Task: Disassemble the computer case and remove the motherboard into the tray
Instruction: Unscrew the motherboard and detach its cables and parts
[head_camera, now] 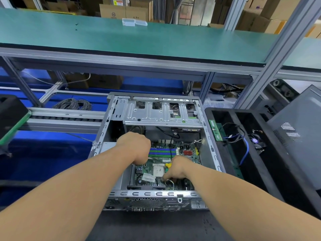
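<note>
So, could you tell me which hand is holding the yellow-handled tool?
The right hand, low over the motherboard; the left hand shows no tool.

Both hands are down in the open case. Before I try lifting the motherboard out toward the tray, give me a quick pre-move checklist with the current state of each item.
1. Side panel off the computer case: ok, interior exposed.
2. Motherboard free of cables: not ok, a black cable crosses the memory slots.
3. Screws out: cannot tell; right hand grips a yellow-handled tool at the board.
4. Left hand free: cannot tell, it is curled in a fist over the board's left edge, its grip hidden.
5. Tray has room: not ok for the near compartment, which holds a memory module, cables and a fan.
</note>
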